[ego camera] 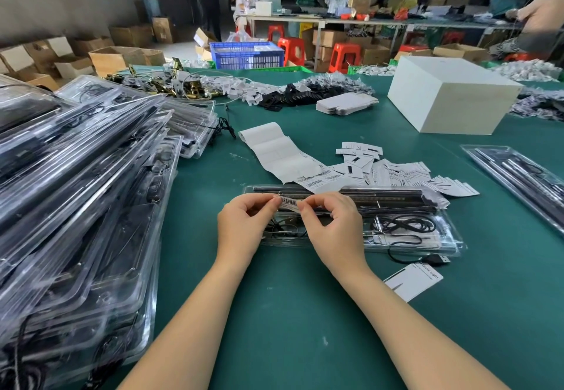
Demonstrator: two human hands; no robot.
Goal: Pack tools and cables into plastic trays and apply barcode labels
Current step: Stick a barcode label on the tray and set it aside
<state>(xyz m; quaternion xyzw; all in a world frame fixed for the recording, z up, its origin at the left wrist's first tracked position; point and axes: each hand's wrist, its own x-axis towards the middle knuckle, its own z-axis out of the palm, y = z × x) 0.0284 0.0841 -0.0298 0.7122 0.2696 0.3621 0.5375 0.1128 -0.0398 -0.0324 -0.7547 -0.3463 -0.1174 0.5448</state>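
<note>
Near the tabletop's front edge, the left hand (244, 224) pinched one end of the small white barcode label (289, 203), the right hand (331, 224) the other, above the clear plastic tray (427, 244). Light, floppy and probably sticky, it seemed best held by its ends.

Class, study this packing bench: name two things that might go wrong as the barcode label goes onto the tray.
1. Both hands, left hand and right hand, pinch the small barcode label; it may crease or go on crooked.
2. The USB cable hangs outside the plastic tray and could snag.
</note>
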